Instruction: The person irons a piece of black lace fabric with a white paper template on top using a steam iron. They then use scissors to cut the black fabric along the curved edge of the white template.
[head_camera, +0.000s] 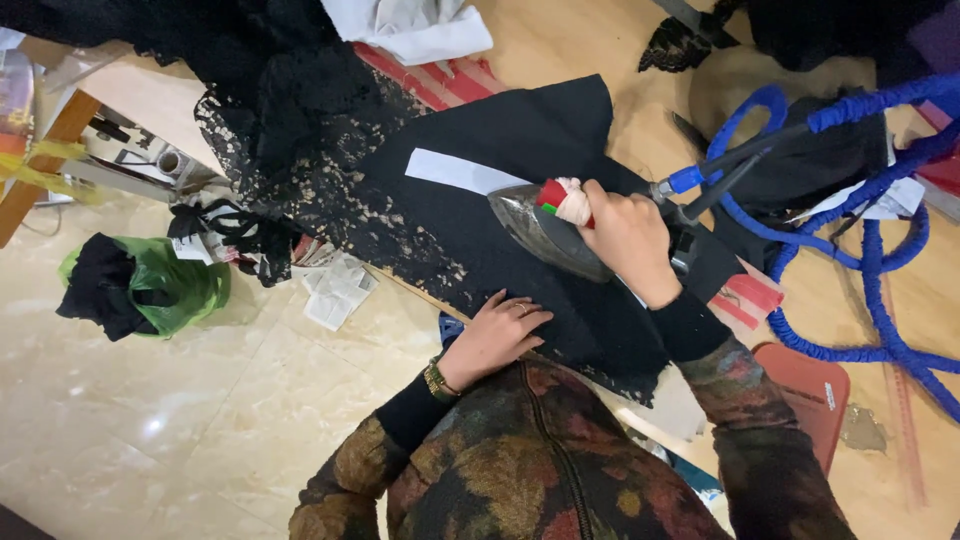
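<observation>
— Black fabric, flat piece (560, 150), spread on the pale wooden tabletop (560, 50), w/ black lace cloth (290, 130) overlapping its left side and hanging off the edge. What's on top?

— Grey metal steam iron (540, 230), tip pointing left, sole down on the black fabric, just below a white paper strip (455, 170) that lies on the fabric.

— Who's got the iron?

— Right hand (625, 240), fingers closed round the handle; handle end is wrapped in red, green & whitish tape (565, 200). Blue fabric-covered hose (880, 320) runs from the iron's back end and loops over the tabletop at right.

— Left hand?

— Left hand (495, 335) lies flat on the black fabric near its front edge, fingers spread open, pressing down, gripping nothing. Ring on one finger, gold-coloured watch (438, 380) at the wrist. Hands are near each other, not touching; left sits below the iron.

— Clothing?

— Dark multicolour leaf-pattern jacket w/ zip (540, 460), black cuffs under it.

— Rest of scene?

— Red-striped cloth (440, 85) under the fabric at top, white cloth (410, 25) beyond it. Red flat pad (810, 390) at the tabletop's right front. On the glossy beige tile floor (150, 430): green plastic bag stuffed w/ black cloth (150, 285), plus paper scraps (335, 290) beside the hanging lace.
</observation>
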